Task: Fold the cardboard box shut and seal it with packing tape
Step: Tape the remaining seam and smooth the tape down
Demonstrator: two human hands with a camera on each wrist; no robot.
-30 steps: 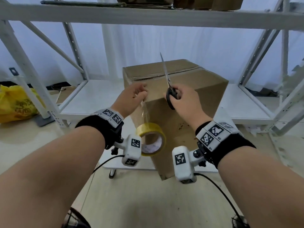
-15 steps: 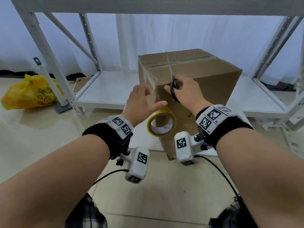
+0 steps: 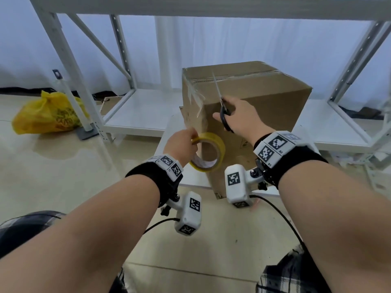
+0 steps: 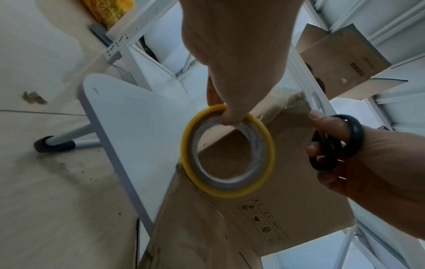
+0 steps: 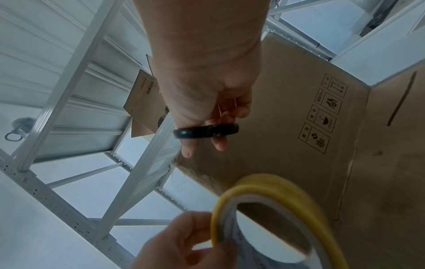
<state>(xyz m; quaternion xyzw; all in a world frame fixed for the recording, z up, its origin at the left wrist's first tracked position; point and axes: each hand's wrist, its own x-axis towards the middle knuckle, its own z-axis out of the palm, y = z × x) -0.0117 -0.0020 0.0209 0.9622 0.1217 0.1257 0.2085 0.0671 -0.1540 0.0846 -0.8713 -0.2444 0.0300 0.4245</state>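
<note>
A brown cardboard box (image 3: pixel 264 98) stands closed on a small white table (image 3: pixel 169 149), with clear tape along its top seam and down its near corner. My left hand (image 3: pixel 182 142) pinches the rim of a yellow packing tape roll (image 3: pixel 208 152) low in front of that corner; a clear strip runs from the roll up to the box. In the left wrist view the roll (image 4: pixel 227 151) hangs from my fingers. My right hand (image 3: pixel 234 115) grips black-handled scissors (image 3: pixel 222 106), blades pointing up against the box face. The right wrist view shows the handle (image 5: pixel 205 132) around my fingers.
White metal shelving (image 3: pixel 148 111) stands behind and around the box, its low shelves at both sides. A yellow plastic bag (image 3: pixel 46 115) lies on the floor at the left. Another cardboard box (image 4: pixel 340 60) sits on an upper shelf. Beige floor tiles spread in front.
My left hand has dropped from the box's top corner down its near edge and taken hold of the tape roll. The right hand keeps the scissors against the box.
</note>
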